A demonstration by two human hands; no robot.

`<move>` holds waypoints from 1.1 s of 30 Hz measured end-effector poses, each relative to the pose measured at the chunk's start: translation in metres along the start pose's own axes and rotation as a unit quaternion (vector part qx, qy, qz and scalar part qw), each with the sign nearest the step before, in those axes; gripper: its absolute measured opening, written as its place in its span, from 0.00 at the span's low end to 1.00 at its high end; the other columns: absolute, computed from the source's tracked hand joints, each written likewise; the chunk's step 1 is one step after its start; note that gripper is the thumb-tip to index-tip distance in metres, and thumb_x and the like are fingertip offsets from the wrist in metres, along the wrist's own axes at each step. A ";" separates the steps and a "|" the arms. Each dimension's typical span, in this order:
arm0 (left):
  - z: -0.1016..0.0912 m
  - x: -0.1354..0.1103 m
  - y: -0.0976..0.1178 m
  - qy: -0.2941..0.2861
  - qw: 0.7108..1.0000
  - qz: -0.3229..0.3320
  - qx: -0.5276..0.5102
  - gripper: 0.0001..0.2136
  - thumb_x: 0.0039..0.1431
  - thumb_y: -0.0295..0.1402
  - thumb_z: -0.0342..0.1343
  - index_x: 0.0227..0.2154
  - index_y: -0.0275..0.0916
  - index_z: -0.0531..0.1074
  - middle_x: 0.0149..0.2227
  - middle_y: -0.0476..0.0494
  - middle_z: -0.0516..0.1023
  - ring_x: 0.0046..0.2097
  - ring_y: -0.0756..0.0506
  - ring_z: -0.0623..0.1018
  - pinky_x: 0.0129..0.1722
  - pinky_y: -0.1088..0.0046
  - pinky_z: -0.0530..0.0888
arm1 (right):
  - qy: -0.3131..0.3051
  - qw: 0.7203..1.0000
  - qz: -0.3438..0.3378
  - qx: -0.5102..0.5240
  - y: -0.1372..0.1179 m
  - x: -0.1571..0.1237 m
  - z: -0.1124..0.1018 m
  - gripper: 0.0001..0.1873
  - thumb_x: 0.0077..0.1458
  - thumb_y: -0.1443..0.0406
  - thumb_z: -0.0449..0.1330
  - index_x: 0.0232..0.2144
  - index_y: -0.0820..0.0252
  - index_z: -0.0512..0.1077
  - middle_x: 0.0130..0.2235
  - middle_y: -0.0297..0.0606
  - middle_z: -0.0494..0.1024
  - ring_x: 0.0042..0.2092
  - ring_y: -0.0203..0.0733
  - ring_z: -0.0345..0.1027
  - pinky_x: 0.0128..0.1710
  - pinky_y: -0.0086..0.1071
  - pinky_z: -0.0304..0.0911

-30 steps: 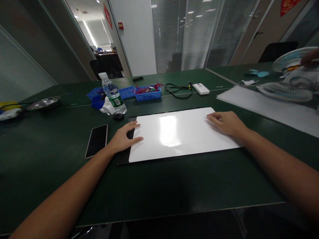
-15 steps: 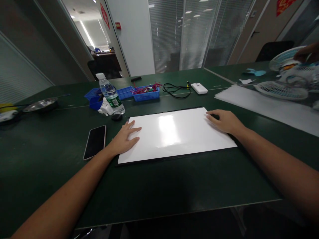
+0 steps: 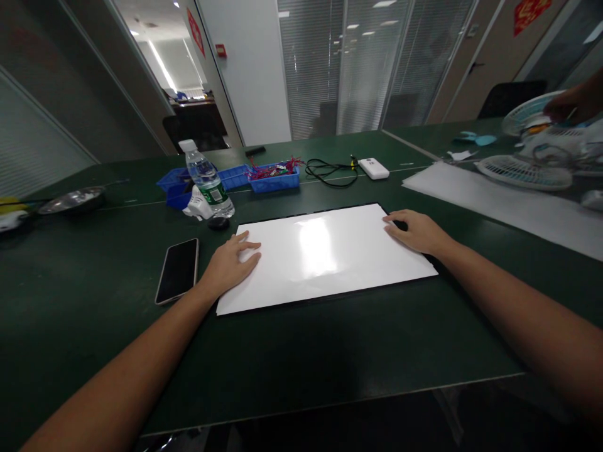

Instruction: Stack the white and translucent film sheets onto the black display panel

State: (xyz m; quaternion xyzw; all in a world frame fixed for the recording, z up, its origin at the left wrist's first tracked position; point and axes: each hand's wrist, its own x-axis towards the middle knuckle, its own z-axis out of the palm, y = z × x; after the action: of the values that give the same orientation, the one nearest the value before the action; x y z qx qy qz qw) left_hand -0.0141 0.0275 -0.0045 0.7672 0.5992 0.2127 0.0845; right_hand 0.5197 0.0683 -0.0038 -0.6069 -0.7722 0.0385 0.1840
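Note:
A glossy white sheet [image 3: 282, 270] lies flat on the green table, over a thin dark panel that shows as a black strip along the far and near edges. My left hand [image 3: 230, 263] rests on the sheet's left end, fingers spread apart. On the right end lies my right hand [image 3: 414, 231], its thumb and fingers apart and their tips touching the sheet near the far right corner. Light glares off the middle of the sheet.
A phone [image 3: 178, 271] lies left of the sheet. Behind stand a water bottle [image 3: 210, 182], a black mouse [image 3: 218, 223], a blue tray [image 3: 276, 182] of wired parts, a black cable [image 3: 330, 174] and a white device [image 3: 374, 168]. At right, another person's hand [image 3: 572, 103] touches fan parts.
The white sheet has slid slightly left and nearer to me over the dark panel, with both hands on it. Less of the panel shows along the near left edge.

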 end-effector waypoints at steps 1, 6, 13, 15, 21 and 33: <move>0.000 0.000 -0.001 0.000 1.000 0.003 -0.002 0.24 0.66 0.48 0.59 0.57 0.41 0.85 0.74 0.35 0.72 0.76 0.27 0.69 0.76 0.42 0.66 | 0.001 1.000 0.001 0.002 0.000 0.000 0.000 0.27 0.68 0.48 0.56 0.58 0.52 0.84 0.63 0.46 0.82 0.64 0.64 0.75 0.67 0.62 0.69; 0.000 -0.001 -0.004 -0.009 1.000 0.006 -0.028 0.31 0.70 0.56 0.53 0.63 0.39 0.81 0.74 0.34 0.72 0.78 0.28 0.65 0.77 0.41 0.63 | 0.001 1.000 0.027 0.013 -0.001 -0.002 -0.001 0.29 0.71 0.45 0.53 0.58 0.50 0.84 0.62 0.43 0.83 0.63 0.63 0.76 0.65 0.61 0.71; 0.000 0.000 -0.006 -0.020 0.998 0.015 -0.056 0.40 0.74 0.63 0.41 0.71 0.35 0.72 0.75 0.32 0.69 0.79 0.29 0.62 0.79 0.41 0.58 | 0.009 0.997 0.073 -0.020 -0.001 0.002 -0.010 0.28 0.71 0.47 0.54 0.60 0.50 0.82 0.62 0.42 0.83 0.60 0.62 0.77 0.62 0.55 0.72; 0.001 0.001 -0.006 -0.028 0.999 0.018 -0.043 0.41 0.74 0.63 0.41 0.71 0.34 0.71 0.76 0.32 0.68 0.80 0.28 0.60 0.79 0.39 0.57 | 0.039 0.993 0.103 -0.039 0.008 0.003 -0.020 0.29 0.72 0.49 0.54 0.63 0.55 0.81 0.64 0.46 0.81 0.61 0.61 0.75 0.63 0.53 0.69; 0.005 0.003 -0.012 -0.049 0.998 0.044 0.003 0.42 0.71 0.61 0.47 0.73 0.30 0.68 0.77 0.27 0.65 0.80 0.26 0.58 0.80 0.39 0.54 | 0.150 0.962 0.185 -0.137 0.093 -0.011 -0.053 0.32 0.76 0.54 0.51 0.71 0.66 0.72 0.72 0.59 0.70 0.71 0.58 0.63 0.70 0.47 0.57; 0.011 0.005 -0.023 -0.036 0.996 0.074 0.026 0.38 0.72 0.60 0.47 0.72 0.36 0.69 0.77 0.32 0.67 0.79 0.28 0.62 0.79 0.36 0.56 | -0.022 0.896 0.396 -0.201 0.129 -0.010 -0.046 0.41 0.70 0.39 0.49 0.70 0.56 0.74 0.69 0.63 0.72 0.66 0.75 0.68 0.58 0.61 0.68</move>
State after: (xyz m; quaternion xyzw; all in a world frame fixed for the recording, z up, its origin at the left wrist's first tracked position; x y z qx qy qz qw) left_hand -0.0290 0.0398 -0.0217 0.8185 0.5427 0.1749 0.0697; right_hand 0.6563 0.0852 0.0004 -0.8856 -0.4630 -0.0343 0.0104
